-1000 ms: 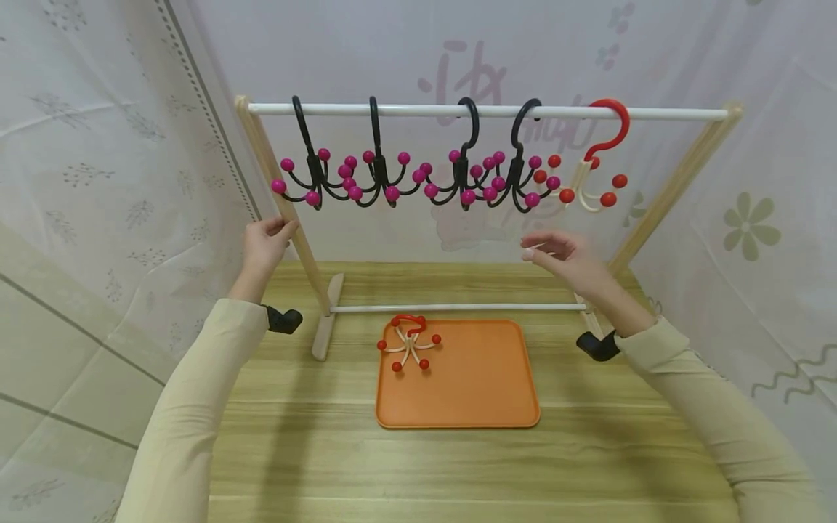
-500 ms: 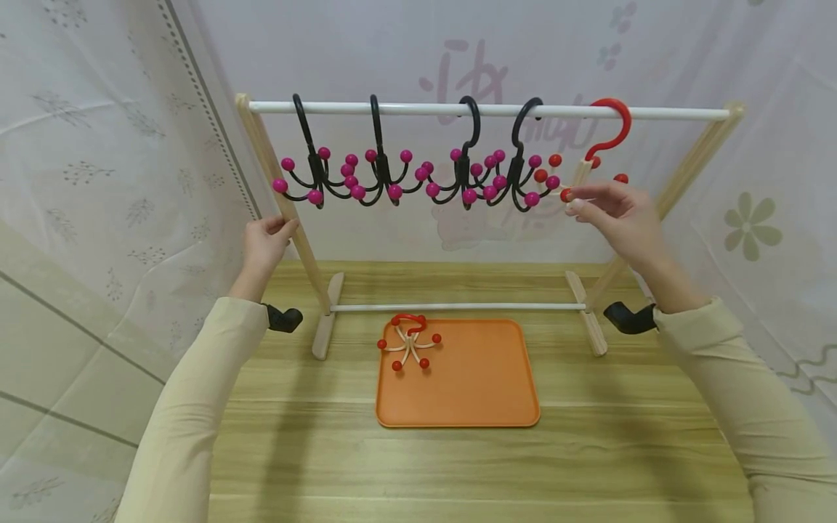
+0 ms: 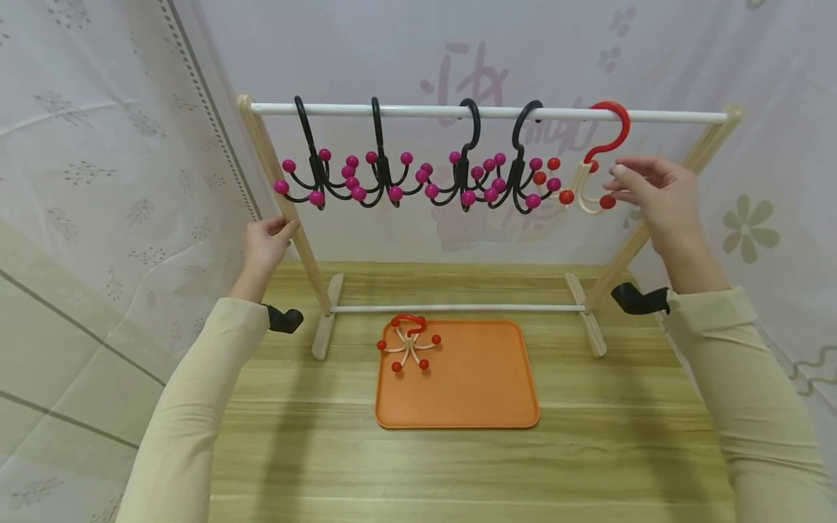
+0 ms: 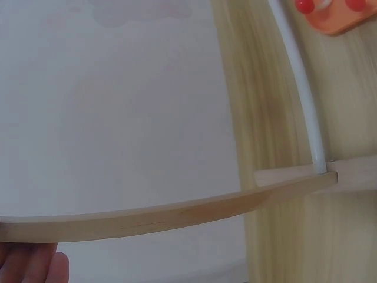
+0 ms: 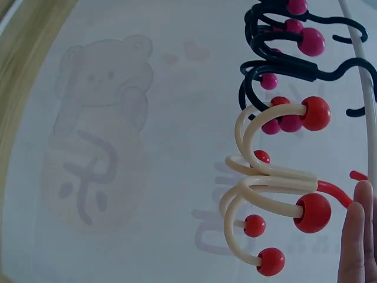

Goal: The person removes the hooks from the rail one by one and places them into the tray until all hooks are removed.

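Observation:
My left hand (image 3: 264,250) pinches the left wooden post (image 3: 304,254) of the rack; in the left wrist view its fingertips (image 4: 35,263) lie against the post. My right hand (image 3: 667,207) is raised just right of the cream hanger with red balls and a red hook (image 3: 578,181), holding nothing, its fingers mostly straight. In the right wrist view those fingers (image 5: 353,236) are beside the red hook (image 5: 334,192); whether they touch is unclear. Several black hangers with pink balls, one being the leftmost hanger (image 3: 317,173), hang on the white top bar (image 3: 418,111).
On the wooden table (image 3: 458,472), an orange tray (image 3: 477,378) lies in front of the lower white bar (image 3: 458,308). A second cream and red hanger (image 3: 409,344) rests in the tray's back left corner. The right post (image 3: 680,181) stands behind my right hand.
My right hand has moved right and upward, passing in front of the hanging red hanger to its right side. The left hand has stayed at the post.

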The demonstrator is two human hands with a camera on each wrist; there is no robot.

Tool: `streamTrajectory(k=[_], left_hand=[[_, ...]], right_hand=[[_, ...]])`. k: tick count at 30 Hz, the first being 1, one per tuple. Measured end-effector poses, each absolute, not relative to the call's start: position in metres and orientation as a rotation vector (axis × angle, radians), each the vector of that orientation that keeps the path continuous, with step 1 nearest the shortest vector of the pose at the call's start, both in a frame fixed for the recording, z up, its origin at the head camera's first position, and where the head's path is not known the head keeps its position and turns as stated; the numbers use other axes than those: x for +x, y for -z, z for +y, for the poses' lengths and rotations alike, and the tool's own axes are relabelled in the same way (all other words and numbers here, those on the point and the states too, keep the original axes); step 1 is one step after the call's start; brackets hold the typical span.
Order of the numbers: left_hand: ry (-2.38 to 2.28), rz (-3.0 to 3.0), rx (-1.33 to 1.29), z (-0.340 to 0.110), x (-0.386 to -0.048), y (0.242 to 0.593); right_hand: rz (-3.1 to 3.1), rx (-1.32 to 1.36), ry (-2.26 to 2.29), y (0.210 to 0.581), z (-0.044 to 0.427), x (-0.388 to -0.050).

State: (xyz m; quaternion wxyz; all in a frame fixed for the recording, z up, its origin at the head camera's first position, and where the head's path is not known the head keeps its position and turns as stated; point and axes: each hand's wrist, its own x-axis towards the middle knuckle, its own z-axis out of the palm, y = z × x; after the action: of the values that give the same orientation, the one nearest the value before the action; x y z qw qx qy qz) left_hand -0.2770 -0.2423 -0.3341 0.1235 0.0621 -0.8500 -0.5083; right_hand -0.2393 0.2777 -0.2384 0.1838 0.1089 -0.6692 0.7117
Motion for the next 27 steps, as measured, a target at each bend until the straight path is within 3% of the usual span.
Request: streamTrajectory(k=[14,27], left_hand=[[1.496,-2.464,0.166,-0.242,-0.277,0.334],[1.484,-2.478,0.179,-0.243,-0.278,0.335]], right_hand=[[-1.677,-0.031,-2.246,0.224,0.285,-0.253],[-1.765,-0.12,-2.249,0.21,0.28,-0.267]])
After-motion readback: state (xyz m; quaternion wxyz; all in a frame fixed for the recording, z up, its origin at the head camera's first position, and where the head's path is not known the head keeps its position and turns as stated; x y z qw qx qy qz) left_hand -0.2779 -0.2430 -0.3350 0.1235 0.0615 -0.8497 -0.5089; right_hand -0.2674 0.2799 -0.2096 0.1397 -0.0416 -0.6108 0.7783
